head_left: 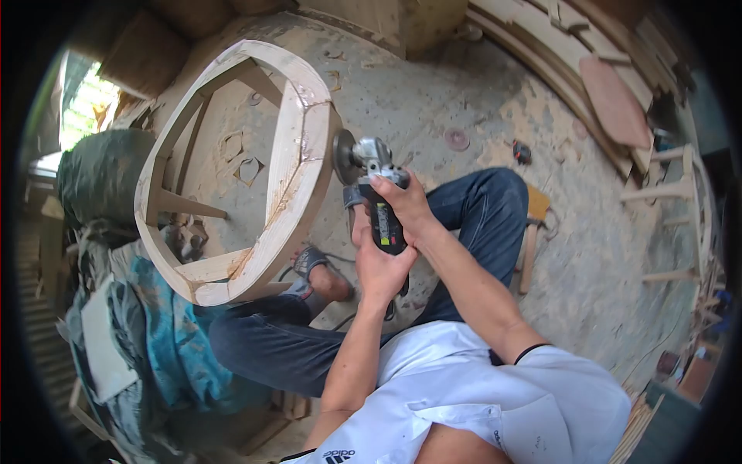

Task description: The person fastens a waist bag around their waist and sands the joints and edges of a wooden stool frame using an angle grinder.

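An angle grinder with a dark body and silver head is held in both my hands. My left hand wraps round the lower part of its body. Higher up, near the metal head, my right hand grips it. The round disc faces the outer edge of a wooden frame and looks to be at or against it. This frame is a rounded ring of pale joined pieces with legs, tilted up at my left, with brownish glue-like streaks along its joints.
Teal and dark cloths lie at the left, below a green covered bundle. Long boards lean at the upper right. A loose disc and a small dark object lie on the dusty floor. Wooden frames stand at the right.
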The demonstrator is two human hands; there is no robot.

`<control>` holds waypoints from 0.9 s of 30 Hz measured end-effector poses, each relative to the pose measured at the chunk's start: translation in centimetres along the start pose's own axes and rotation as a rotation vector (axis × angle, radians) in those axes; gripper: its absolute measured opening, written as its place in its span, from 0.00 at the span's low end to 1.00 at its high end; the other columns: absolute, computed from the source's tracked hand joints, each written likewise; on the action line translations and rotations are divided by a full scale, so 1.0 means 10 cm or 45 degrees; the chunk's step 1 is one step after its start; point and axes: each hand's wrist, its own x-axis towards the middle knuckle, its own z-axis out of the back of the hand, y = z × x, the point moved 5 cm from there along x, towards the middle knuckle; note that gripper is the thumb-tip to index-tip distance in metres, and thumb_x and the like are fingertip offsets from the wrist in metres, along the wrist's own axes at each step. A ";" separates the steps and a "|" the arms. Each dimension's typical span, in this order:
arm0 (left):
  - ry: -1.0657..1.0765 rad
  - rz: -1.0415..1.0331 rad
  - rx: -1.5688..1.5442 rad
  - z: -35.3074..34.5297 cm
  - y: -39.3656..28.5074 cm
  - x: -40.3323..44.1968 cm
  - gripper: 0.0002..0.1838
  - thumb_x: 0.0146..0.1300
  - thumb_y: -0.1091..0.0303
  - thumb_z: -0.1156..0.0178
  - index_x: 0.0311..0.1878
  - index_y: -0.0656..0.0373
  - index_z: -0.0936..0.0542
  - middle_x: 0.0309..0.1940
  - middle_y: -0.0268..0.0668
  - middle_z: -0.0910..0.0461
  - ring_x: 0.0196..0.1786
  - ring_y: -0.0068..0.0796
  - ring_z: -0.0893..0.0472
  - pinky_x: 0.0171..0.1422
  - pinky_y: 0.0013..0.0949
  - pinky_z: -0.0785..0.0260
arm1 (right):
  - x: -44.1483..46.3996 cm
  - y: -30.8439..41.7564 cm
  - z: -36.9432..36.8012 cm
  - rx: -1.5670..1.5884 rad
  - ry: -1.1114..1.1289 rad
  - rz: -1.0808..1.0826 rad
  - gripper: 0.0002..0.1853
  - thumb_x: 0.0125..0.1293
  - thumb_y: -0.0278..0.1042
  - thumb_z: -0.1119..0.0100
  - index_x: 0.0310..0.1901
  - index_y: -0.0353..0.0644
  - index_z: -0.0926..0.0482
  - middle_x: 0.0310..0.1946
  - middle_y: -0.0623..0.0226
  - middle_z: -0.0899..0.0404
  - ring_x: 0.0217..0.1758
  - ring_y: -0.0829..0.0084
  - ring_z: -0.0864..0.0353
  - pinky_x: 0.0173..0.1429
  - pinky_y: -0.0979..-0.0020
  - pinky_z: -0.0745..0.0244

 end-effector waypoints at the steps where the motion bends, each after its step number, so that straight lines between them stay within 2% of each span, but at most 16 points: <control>1: 0.025 0.019 -0.004 0.01 -0.08 -0.02 0.37 0.50 0.59 0.24 0.60 0.68 0.25 0.43 0.49 0.14 0.45 0.42 0.13 0.51 0.39 0.22 | -0.05 0.04 0.01 0.043 0.049 -0.038 0.18 0.63 0.41 0.25 0.45 0.37 0.20 0.32 0.64 0.17 0.30 0.74 0.16 0.35 0.70 0.18; 2: 0.216 0.108 -0.022 0.02 -0.06 -0.01 0.43 0.50 0.58 0.24 0.68 0.67 0.29 0.51 0.52 0.17 0.54 0.44 0.16 0.58 0.40 0.24 | -0.09 0.01 0.06 0.105 -0.003 -0.091 0.16 0.65 0.41 0.28 0.43 0.37 0.19 0.29 0.64 0.17 0.27 0.72 0.16 0.33 0.70 0.17; 3: 0.407 0.196 -0.025 0.02 -0.04 -0.01 0.50 0.50 0.58 0.24 0.75 0.66 0.34 0.60 0.55 0.20 0.63 0.47 0.19 0.65 0.40 0.27 | -0.09 -0.06 0.17 0.125 -0.041 -0.107 0.17 0.66 0.44 0.29 0.45 0.38 0.20 0.30 0.62 0.16 0.28 0.70 0.15 0.33 0.69 0.16; 5: 0.423 -0.031 -0.275 0.11 0.18 -0.07 0.42 0.56 0.63 0.29 0.74 0.60 0.32 0.68 0.48 0.25 0.69 0.47 0.23 0.69 0.43 0.29 | -0.12 -0.08 0.40 0.190 -0.093 -0.133 0.22 0.68 0.51 0.33 0.49 0.38 0.23 0.30 0.57 0.17 0.28 0.64 0.13 0.34 0.64 0.13; 7: 0.040 0.072 -1.169 0.35 0.51 -0.11 0.36 0.61 0.65 0.28 0.73 0.54 0.29 0.70 0.41 0.27 0.71 0.44 0.24 0.72 0.49 0.29 | -0.12 -0.07 0.63 0.206 -0.122 -0.170 0.31 0.66 0.65 0.37 0.46 0.39 0.23 0.33 0.57 0.17 0.35 0.61 0.12 0.38 0.59 0.12; 9: -0.165 -0.222 -2.126 0.74 0.58 -0.10 0.34 0.65 0.61 0.28 0.73 0.50 0.30 0.70 0.37 0.26 0.72 0.40 0.25 0.72 0.52 0.26 | -0.13 0.07 0.77 0.205 -0.117 -0.157 0.34 0.65 0.69 0.38 0.44 0.37 0.22 0.34 0.57 0.17 0.36 0.60 0.13 0.41 0.57 0.12; 12: -0.495 -0.306 -1.958 1.09 0.62 -0.09 0.40 0.63 0.54 0.27 0.75 0.53 0.34 0.69 0.40 0.26 0.70 0.41 0.24 0.69 0.51 0.21 | -0.21 0.26 0.82 0.100 -0.135 -0.094 0.35 0.66 0.70 0.40 0.44 0.37 0.21 0.35 0.58 0.17 0.36 0.60 0.13 0.42 0.58 0.12; 15: -0.582 -0.205 -1.763 1.11 0.76 -0.06 0.39 0.64 0.57 0.27 0.74 0.56 0.34 0.68 0.43 0.25 0.67 0.42 0.20 0.63 0.46 0.17 | -0.29 0.36 0.79 0.040 -0.151 -0.056 0.35 0.66 0.71 0.40 0.45 0.36 0.21 0.36 0.57 0.16 0.38 0.60 0.13 0.43 0.57 0.12; 16: -0.633 -0.186 -1.772 1.10 0.78 -0.05 0.41 0.61 0.60 0.24 0.73 0.59 0.33 0.66 0.45 0.23 0.62 0.42 0.17 0.61 0.45 0.15 | -0.31 0.37 0.80 0.024 -0.161 -0.056 0.36 0.65 0.72 0.40 0.45 0.36 0.21 0.37 0.57 0.16 0.38 0.59 0.13 0.44 0.56 0.12; 19: -0.677 -0.294 -1.658 1.16 0.67 -0.02 0.41 0.59 0.61 0.22 0.71 0.62 0.33 0.63 0.45 0.22 0.60 0.42 0.16 0.60 0.45 0.15 | -0.33 0.37 0.76 0.026 -0.165 -0.071 0.37 0.65 0.72 0.40 0.45 0.36 0.21 0.37 0.57 0.16 0.38 0.59 0.12 0.44 0.56 0.12; 22: -0.753 -0.258 -1.443 1.09 0.90 0.03 0.41 0.58 0.62 0.21 0.70 0.65 0.31 0.62 0.46 0.21 0.60 0.42 0.17 0.60 0.45 0.15 | -0.34 0.37 0.67 -0.015 -0.142 -0.047 0.37 0.66 0.72 0.40 0.45 0.36 0.21 0.37 0.57 0.16 0.39 0.60 0.12 0.43 0.56 0.12; 27: -0.672 -0.284 -1.502 1.14 0.77 0.07 0.37 0.60 0.63 0.23 0.68 0.67 0.30 0.62 0.45 0.21 0.62 0.40 0.18 0.62 0.44 0.16 | -0.45 0.37 0.47 -0.046 -0.027 -0.010 0.37 0.66 0.72 0.40 0.47 0.36 0.21 0.38 0.57 0.16 0.39 0.61 0.12 0.44 0.58 0.11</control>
